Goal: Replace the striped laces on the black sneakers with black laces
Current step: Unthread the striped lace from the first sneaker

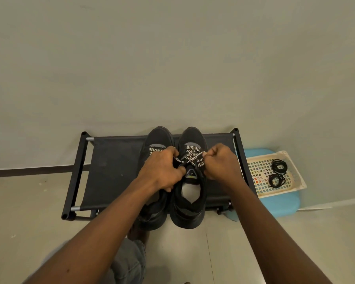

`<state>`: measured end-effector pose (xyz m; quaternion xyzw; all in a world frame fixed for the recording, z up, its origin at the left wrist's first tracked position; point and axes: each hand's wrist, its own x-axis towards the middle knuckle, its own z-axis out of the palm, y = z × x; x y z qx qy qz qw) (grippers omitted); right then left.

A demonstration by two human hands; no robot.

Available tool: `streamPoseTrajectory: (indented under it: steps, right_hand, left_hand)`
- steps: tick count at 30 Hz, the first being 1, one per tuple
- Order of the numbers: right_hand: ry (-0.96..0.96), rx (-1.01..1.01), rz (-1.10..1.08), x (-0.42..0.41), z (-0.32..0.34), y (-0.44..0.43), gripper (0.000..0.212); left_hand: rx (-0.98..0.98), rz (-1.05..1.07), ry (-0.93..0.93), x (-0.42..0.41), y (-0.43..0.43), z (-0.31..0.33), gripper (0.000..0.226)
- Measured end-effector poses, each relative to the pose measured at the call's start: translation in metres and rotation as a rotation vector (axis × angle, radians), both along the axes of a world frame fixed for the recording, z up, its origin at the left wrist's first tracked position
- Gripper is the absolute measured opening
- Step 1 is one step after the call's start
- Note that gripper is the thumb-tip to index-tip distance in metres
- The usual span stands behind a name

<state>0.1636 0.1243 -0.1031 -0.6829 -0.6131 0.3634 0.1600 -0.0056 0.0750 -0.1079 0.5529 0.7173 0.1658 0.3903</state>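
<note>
Spanning left grip (162,169), right grip (221,162): lace (193,157)

Two sneakers (190,212) side by side on a rack (115,171) against the wall (172,58); right of it, a basket (254,160) holding coiled laces (279,166), atop a stool (279,206).

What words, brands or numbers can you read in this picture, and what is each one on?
None can be read for certain.
Tongue label of the sneaker nearer the basket: a pale mark and green strip, too small to read.
Striped lace: pattern only, no lettering.
Coloured squares seen through the basket: blurred, unreadable.
</note>
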Motion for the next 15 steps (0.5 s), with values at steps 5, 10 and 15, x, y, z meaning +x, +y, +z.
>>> streamPoseTrajectory:
  steps: [5,10,15]
  right_hand:
    - [-0.177,0.151,0.343,-0.01,0.014,-0.005,0.034]
    - [-0.425,0.288,0.401,-0.016,0.011,-0.011,0.016]
    - [-0.37,0.285,0.416,-0.015,0.011,-0.009,0.009]
  left_hand:
    - [0.05,0.0,0.044,0.001,-0.002,0.0,0.054]
    - [0.128,-0.009,0.163,0.004,-0.001,-0.008,0.045]
    - [0.207,-0.057,0.227,0.007,0.002,-0.011,0.043]
